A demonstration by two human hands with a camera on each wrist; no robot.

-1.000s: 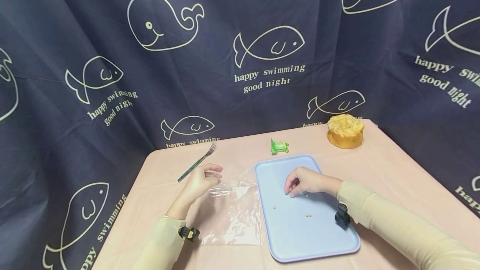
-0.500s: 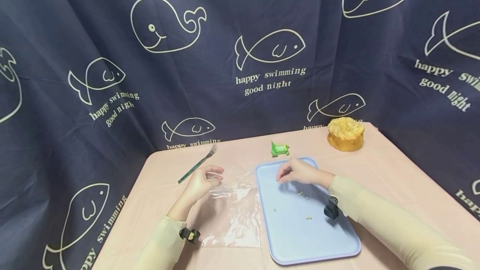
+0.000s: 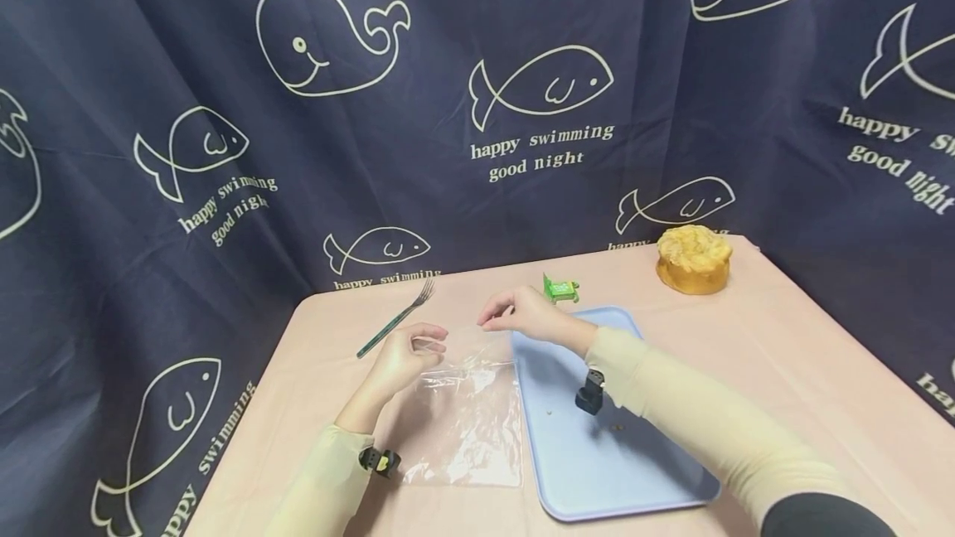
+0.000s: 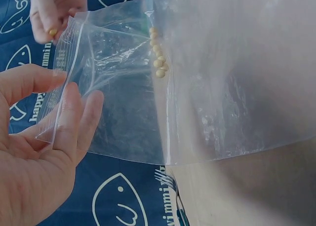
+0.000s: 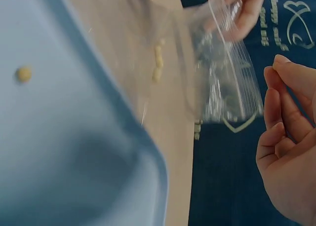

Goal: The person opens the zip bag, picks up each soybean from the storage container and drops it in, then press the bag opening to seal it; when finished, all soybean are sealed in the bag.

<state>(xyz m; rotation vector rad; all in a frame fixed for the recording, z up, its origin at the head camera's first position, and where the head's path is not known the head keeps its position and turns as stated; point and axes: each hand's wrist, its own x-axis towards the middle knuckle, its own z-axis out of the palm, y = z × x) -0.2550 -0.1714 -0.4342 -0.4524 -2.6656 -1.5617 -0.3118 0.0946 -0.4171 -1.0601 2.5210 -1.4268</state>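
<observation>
A clear zip bag (image 3: pixel 462 413) lies on the pink table left of the blue tray (image 3: pixel 634 479). My left hand (image 3: pixel 431 344) pinches the bag's top edge and lifts its mouth. In the left wrist view that hand (image 4: pixel 64 95) holds the zip strip of the bag (image 4: pixel 123 88), and several small yellow beans (image 4: pixel 158 58) lie inside. My right hand (image 3: pixel 491 320) hovers just above the bag's mouth. It pinches one bean (image 4: pixel 52 32) at the fingertips of the right hand (image 4: pixel 54 14). The right wrist view shows its curled fingers (image 5: pixel 281 132) beside the bag (image 5: pixel 227 78).
Two loose beans (image 3: pixel 550 413) (image 3: pixel 616 428) lie on the tray, one of them seen close up as a bean (image 5: pixel 23 74). A fork (image 3: pixel 395 320) lies at the back left, a green packet (image 3: pixel 559 289) behind the tray, a round cake (image 3: pixel 694 259) at the back right. Dark curtains close in the table.
My right hand has left the tray and moved left and back to the bag's mouth, carrying a bean. The left hand keeps holding the bag's edge.
</observation>
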